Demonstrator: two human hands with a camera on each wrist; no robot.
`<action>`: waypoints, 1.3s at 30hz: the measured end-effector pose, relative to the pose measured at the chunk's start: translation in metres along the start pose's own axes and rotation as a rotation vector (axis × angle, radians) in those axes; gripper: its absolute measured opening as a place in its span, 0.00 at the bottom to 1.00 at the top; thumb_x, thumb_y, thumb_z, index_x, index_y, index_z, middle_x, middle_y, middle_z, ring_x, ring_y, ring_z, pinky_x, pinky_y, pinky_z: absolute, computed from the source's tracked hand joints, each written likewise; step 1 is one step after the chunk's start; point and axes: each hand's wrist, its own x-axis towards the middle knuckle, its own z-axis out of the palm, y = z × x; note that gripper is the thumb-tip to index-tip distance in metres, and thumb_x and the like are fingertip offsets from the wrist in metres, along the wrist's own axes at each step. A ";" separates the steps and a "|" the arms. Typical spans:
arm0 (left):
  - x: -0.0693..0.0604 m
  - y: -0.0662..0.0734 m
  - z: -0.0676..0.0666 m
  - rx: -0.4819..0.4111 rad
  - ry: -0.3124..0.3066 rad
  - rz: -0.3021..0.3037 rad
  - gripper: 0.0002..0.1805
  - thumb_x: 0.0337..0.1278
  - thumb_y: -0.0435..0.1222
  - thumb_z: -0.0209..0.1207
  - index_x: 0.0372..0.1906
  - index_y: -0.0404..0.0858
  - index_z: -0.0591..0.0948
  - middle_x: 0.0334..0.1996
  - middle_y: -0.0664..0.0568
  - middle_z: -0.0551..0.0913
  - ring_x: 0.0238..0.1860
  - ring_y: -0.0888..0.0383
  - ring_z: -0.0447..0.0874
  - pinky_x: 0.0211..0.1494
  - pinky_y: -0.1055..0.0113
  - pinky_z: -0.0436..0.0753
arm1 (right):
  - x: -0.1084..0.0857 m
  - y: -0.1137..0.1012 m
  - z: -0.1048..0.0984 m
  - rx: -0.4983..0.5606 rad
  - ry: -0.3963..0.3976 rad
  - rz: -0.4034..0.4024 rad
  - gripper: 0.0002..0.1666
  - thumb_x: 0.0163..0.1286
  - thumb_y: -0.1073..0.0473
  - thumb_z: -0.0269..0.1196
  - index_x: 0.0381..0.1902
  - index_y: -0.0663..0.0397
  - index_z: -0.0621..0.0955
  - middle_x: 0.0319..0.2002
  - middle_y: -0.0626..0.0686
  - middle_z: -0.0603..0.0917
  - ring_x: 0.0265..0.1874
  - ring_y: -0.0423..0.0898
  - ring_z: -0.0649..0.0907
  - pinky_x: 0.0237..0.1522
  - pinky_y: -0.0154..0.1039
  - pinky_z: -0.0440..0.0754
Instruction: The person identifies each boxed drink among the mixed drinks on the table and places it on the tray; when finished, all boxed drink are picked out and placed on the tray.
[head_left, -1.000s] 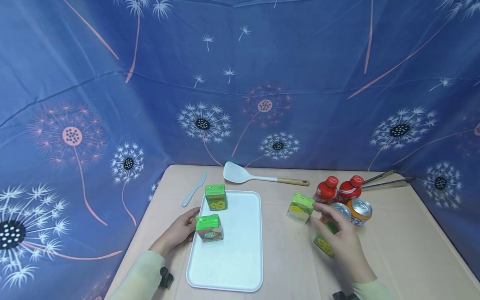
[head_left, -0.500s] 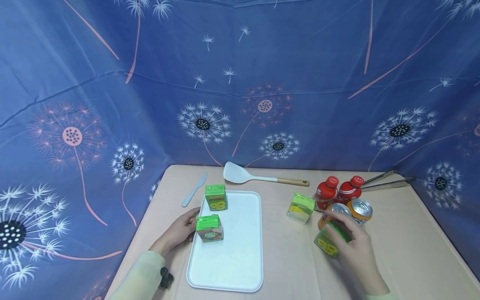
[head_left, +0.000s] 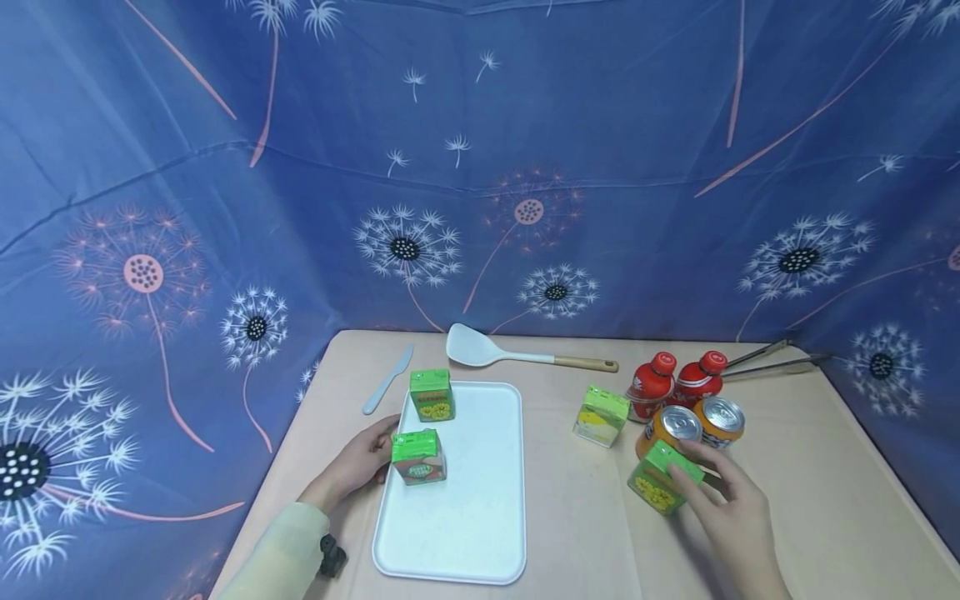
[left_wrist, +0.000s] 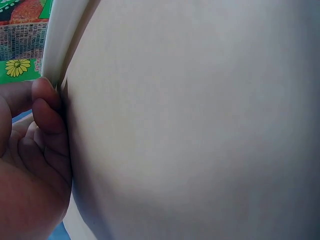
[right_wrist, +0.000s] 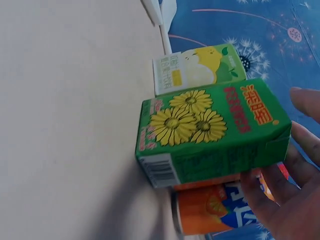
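Green carton (left_wrist: 22, 42), cut off by left wrist view's corner

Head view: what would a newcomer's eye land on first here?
Probably the blue backdrop with its dandelions, filling the upper part of the picture. Next comes the white tray beside the left hand, with two green cartons along its left side. Then the red bottles at the right, behind the orange cans, with the right hand at a flowered carton in front.

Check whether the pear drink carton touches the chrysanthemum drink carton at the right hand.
Apart: in the head view, bare tablecloth shows between pear drink carton and chrysanthemum drink carton.
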 end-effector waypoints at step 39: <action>0.001 -0.002 0.001 -0.007 0.002 0.012 0.32 0.79 0.37 0.53 0.82 0.44 0.62 0.24 0.50 0.75 0.21 0.56 0.76 0.23 0.65 0.76 | -0.009 0.028 0.012 0.014 -0.020 0.173 0.42 0.65 0.42 0.76 0.73 0.50 0.76 0.68 0.55 0.78 0.61 0.57 0.78 0.54 0.47 0.85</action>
